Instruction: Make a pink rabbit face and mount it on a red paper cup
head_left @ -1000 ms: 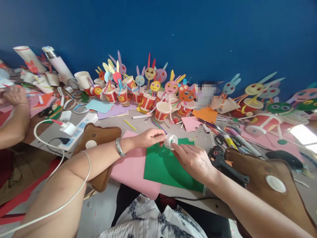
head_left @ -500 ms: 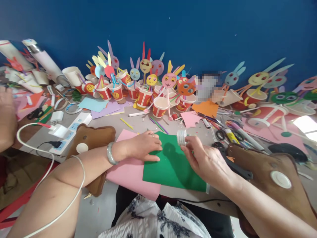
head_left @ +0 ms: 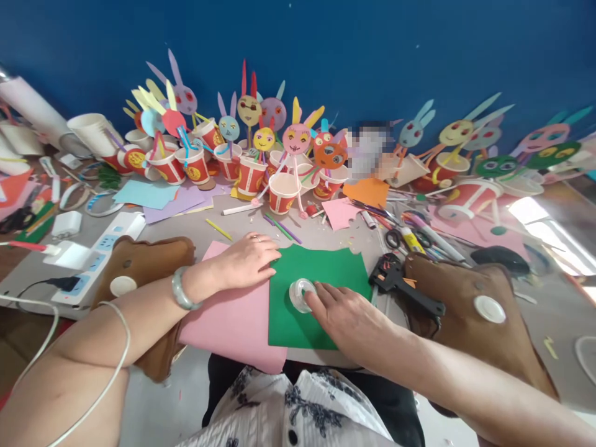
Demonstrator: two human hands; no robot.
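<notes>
My left hand [head_left: 255,257] lies palm down with its fingers stretched out, over the pink paper [head_left: 223,323] and at the left edge of a green sheet of paper [head_left: 342,267]. It wears a ring and a pale bangle. Low over the green sheet, my right hand [head_left: 347,313] has its fingers closed at the right rim of a clear roll of tape [head_left: 296,297]. The roll's round opening faces up, and green shows through it. Part of the rim is hidden behind the fingers.
Several red paper cups [head_left: 282,194] with paper faces stand along the blue wall. A black glue gun [head_left: 405,288] lies right of the green sheet, beside a brown cushion-like pouch [head_left: 459,329]. Another brown pouch [head_left: 151,264] and a white power strip [head_left: 100,254] are at left.
My right hand has moved left and down, bringing the tape roll from above the green sheet's right part to its middle. My left hand stays at the sheet's left edge. The view has shifted.
</notes>
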